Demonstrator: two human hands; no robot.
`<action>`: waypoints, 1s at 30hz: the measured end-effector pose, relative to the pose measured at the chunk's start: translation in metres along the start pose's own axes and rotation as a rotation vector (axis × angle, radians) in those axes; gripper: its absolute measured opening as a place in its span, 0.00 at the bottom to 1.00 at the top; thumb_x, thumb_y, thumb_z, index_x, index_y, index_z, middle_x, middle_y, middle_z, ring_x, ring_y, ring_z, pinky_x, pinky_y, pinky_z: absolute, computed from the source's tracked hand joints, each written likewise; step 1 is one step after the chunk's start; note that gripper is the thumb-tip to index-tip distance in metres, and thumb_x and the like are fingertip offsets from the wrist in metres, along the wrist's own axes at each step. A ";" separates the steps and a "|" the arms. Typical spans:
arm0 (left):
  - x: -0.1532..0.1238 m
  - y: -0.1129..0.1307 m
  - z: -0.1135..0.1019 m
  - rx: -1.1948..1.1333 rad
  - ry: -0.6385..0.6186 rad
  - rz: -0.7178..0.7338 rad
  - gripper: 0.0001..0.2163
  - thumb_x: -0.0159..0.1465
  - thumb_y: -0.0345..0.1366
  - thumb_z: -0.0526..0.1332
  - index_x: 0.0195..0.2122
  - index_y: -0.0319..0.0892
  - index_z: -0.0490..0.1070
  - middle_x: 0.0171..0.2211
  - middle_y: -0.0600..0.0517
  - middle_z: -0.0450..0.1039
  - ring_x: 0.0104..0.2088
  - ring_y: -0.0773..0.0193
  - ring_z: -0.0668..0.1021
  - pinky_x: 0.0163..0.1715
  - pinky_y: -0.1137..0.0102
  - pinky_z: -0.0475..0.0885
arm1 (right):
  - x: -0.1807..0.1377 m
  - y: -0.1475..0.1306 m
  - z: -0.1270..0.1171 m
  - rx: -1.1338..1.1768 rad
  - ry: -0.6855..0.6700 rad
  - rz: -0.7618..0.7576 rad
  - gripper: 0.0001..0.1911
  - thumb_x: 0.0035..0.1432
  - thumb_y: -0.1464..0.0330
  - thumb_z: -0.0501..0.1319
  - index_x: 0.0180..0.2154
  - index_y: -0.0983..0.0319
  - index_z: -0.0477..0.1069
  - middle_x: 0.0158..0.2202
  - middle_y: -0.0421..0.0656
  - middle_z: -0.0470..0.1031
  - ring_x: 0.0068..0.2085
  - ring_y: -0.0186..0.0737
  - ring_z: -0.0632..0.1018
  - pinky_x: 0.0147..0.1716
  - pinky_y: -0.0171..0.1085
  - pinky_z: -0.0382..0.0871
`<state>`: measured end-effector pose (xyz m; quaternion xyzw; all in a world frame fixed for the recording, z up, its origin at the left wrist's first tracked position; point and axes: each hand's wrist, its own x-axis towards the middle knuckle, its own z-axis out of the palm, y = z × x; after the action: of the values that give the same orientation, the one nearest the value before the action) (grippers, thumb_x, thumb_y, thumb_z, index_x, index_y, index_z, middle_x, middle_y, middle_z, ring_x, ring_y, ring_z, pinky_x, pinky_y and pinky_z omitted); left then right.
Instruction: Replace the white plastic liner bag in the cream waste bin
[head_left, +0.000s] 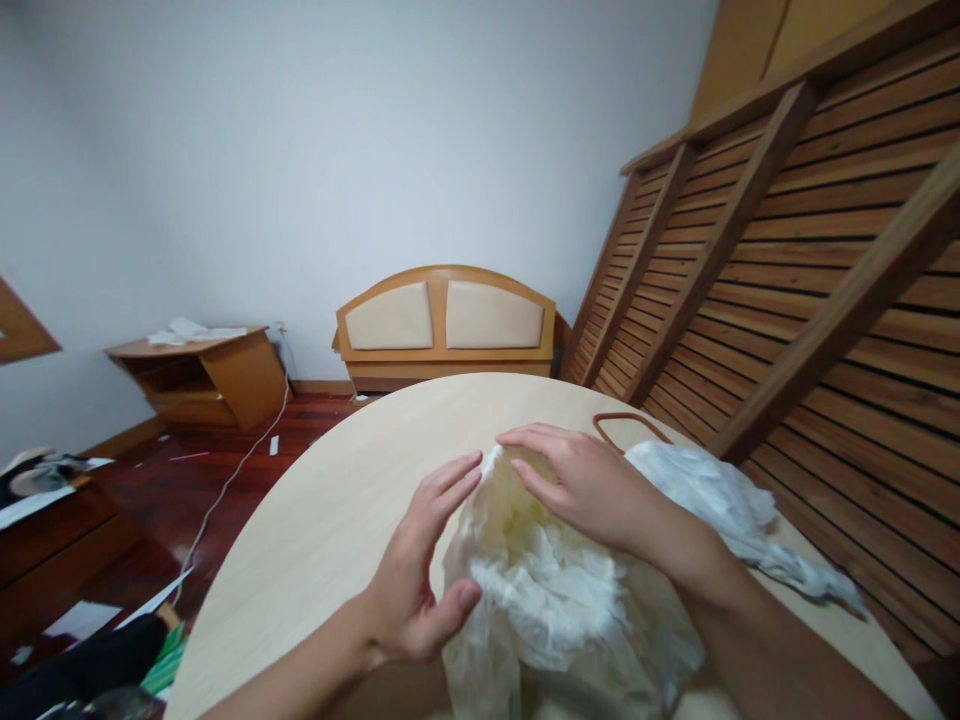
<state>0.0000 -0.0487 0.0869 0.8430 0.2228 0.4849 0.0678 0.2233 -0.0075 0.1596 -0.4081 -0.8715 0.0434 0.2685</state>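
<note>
Below my hands on the round pale table (352,480) is a translucent, yellowish plastic cover (555,600) with a white gathered edge. It looks crumpled and baggy, and its kind is not certain. My left hand (424,570) is at its left side, fingers and thumb spread, the thumb tip against the gathered edge. Across its top reaches my right hand (577,480), fingers stretched out with a gap between thumb and forefinger. The right fingertips are close to a white strip at the top of the plastic.
Right of my hands lie a crumpled whitish plastic bundle (705,490) and a brown loop (630,420). A slatted wooden frame (810,300) leans along the right. Behind the table stands a padded headboard (450,310). A cabinet (217,375) and white cable (240,470) are at left.
</note>
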 end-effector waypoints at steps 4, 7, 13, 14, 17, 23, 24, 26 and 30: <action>-0.001 -0.013 0.001 0.017 -0.067 0.024 0.29 0.70 0.49 0.53 0.68 0.38 0.55 0.62 0.35 0.66 0.63 0.47 0.69 0.63 0.50 0.63 | 0.002 0.004 0.002 -0.002 0.018 0.054 0.17 0.68 0.70 0.54 0.54 0.59 0.76 0.54 0.45 0.79 0.54 0.45 0.79 0.57 0.45 0.71; -0.003 -0.016 0.005 0.025 -0.031 0.020 0.26 0.68 0.43 0.57 0.65 0.39 0.59 0.57 0.37 0.71 0.58 0.51 0.73 0.57 0.54 0.70 | 0.002 0.008 0.003 -0.003 0.028 0.079 0.18 0.68 0.70 0.53 0.54 0.59 0.76 0.54 0.45 0.80 0.54 0.45 0.79 0.58 0.45 0.70; -0.005 -0.018 0.004 0.102 -0.064 0.038 0.29 0.69 0.46 0.55 0.68 0.39 0.57 0.65 0.34 0.60 0.65 0.45 0.66 0.60 0.50 0.66 | 0.002 0.012 0.004 0.024 0.023 0.091 0.19 0.69 0.69 0.51 0.54 0.60 0.76 0.54 0.45 0.80 0.55 0.46 0.79 0.57 0.47 0.71; -0.005 -0.019 0.004 0.107 -0.093 0.048 0.30 0.69 0.48 0.55 0.69 0.40 0.55 0.66 0.34 0.59 0.66 0.44 0.64 0.61 0.49 0.64 | 0.002 0.011 0.004 0.026 0.022 0.089 0.19 0.69 0.69 0.51 0.54 0.59 0.76 0.54 0.45 0.80 0.55 0.46 0.79 0.57 0.48 0.71; -0.006 -0.023 0.005 0.113 -0.132 0.053 0.32 0.67 0.48 0.58 0.69 0.41 0.54 0.66 0.36 0.60 0.65 0.45 0.65 0.61 0.51 0.64 | 0.002 0.011 0.005 0.027 0.015 0.086 0.20 0.68 0.69 0.51 0.54 0.59 0.76 0.54 0.44 0.80 0.55 0.47 0.79 0.57 0.48 0.71; -0.010 -0.024 0.009 0.103 -0.077 0.036 0.30 0.66 0.47 0.60 0.67 0.43 0.57 0.65 0.36 0.61 0.62 0.47 0.70 0.56 0.56 0.69 | 0.003 0.011 0.005 0.037 0.015 0.114 0.20 0.68 0.68 0.51 0.55 0.59 0.76 0.55 0.45 0.79 0.56 0.49 0.79 0.57 0.50 0.71; -0.010 -0.024 0.009 0.098 -0.078 0.036 0.30 0.67 0.47 0.59 0.67 0.43 0.57 0.66 0.36 0.60 0.62 0.47 0.69 0.56 0.57 0.69 | 0.003 0.011 0.004 0.045 0.014 0.122 0.20 0.68 0.68 0.51 0.55 0.59 0.76 0.55 0.45 0.79 0.56 0.49 0.79 0.57 0.50 0.70; -0.009 -0.023 0.010 0.094 -0.094 0.046 0.31 0.67 0.49 0.59 0.68 0.43 0.56 0.68 0.35 0.56 0.64 0.45 0.67 0.58 0.55 0.68 | 0.004 0.010 0.001 0.066 0.002 0.136 0.21 0.69 0.67 0.51 0.55 0.60 0.76 0.55 0.46 0.80 0.56 0.49 0.79 0.57 0.50 0.71; -0.010 -0.023 0.010 0.113 -0.122 0.049 0.30 0.66 0.48 0.59 0.67 0.44 0.58 0.69 0.35 0.52 0.65 0.43 0.65 0.58 0.54 0.67 | 0.004 0.011 -0.002 0.101 -0.025 0.152 0.20 0.68 0.68 0.51 0.53 0.61 0.77 0.53 0.47 0.81 0.54 0.49 0.80 0.56 0.48 0.72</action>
<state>-0.0026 -0.0311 0.0661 0.8787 0.2245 0.4208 0.0219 0.2301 0.0021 0.1597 -0.4585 -0.8380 0.1124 0.2738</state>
